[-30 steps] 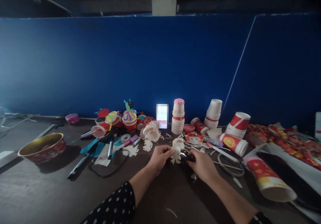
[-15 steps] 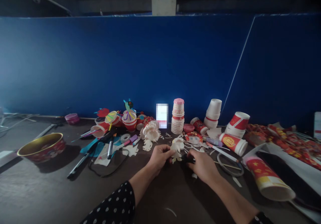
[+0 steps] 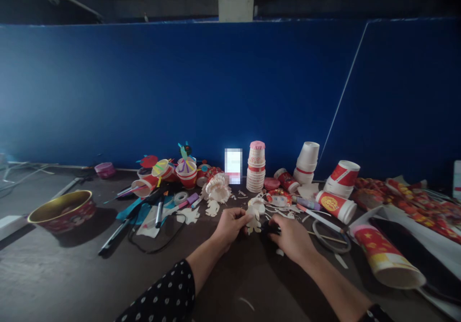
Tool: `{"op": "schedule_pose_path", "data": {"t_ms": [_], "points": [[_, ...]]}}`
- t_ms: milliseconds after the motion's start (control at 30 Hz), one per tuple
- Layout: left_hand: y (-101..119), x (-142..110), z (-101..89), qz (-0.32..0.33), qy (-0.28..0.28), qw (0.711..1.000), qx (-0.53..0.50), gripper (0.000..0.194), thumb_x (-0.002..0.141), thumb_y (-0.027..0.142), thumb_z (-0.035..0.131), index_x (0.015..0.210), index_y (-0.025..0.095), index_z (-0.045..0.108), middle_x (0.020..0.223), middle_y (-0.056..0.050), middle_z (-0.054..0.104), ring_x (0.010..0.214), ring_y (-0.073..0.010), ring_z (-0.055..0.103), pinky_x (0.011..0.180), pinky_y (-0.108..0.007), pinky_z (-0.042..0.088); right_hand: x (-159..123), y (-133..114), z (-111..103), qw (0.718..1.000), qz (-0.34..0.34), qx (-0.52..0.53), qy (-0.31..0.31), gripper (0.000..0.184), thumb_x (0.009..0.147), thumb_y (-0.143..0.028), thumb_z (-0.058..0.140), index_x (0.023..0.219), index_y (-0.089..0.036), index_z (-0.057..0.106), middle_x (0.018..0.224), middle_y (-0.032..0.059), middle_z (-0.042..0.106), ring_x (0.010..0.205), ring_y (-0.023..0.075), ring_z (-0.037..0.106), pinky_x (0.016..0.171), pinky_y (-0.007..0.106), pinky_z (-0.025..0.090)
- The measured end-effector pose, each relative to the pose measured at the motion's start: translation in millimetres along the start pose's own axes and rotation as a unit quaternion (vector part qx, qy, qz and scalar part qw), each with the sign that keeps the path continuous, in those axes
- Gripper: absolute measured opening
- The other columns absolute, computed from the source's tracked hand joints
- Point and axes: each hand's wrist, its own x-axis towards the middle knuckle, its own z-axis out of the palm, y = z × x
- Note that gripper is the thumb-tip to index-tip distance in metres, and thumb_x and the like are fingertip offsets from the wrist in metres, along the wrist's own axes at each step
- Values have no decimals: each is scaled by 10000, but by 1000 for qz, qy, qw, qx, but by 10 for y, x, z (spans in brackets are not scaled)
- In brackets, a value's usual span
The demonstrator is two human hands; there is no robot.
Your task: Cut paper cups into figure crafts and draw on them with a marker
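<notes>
My left hand [image 3: 229, 227] pinches a white paper cutout [image 3: 254, 224] with a scalloped, wavy edge between thumb and fingers. Close by on the right, my right hand [image 3: 291, 238] is closed around a small dark object [image 3: 266, 227], mostly hidden by the fingers, so its kind is unclear. Its near end lies just beside the cutout. Beyond the hands are white paper scraps [image 3: 285, 212] and a curled white paper piece [image 3: 256, 204]. Left of them lies another white cutout [image 3: 212, 208], in front of a ruffled white paper cup [image 3: 217, 187].
A stack of paper cups [image 3: 255, 180] stands behind the hands, with a lit phone [image 3: 233, 167] beside it. Markers [image 3: 158, 215], tape [image 3: 180, 197] and decorated cups [image 3: 187, 179] lie left, near a gold-lined bowl [image 3: 61, 215]. At right are a red cup [image 3: 387, 259] and a coiled cable [image 3: 344, 250].
The view has shifted very slightly. Both hands keep almost the same place and grip, and the white cutout has barely turned.
</notes>
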Motion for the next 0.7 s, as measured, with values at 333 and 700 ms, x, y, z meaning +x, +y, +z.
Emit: {"op": "schedule_pose_path", "data": {"t_ms": [333,700], "points": [[-5,0,-3,5,-21,999,-32,218,576,305,676,601,116,570,482,24,534,402,-70,442,434,-199,349,-16,-13,-12,1000,-4,11,11,203,651,-248,619,850,-238,579,858,9,663,846,201,590,663,251,367],[0,-10,9,-2,3,1000,-14,321,601,419,654,548,132,521,430,34,499,374,-66,428,406,-188,319,-5,-2,3,1000,11,12,-3,213,659,-255,615,869,-238,583,862,13,659,863,191,590,685,242,369]]}}
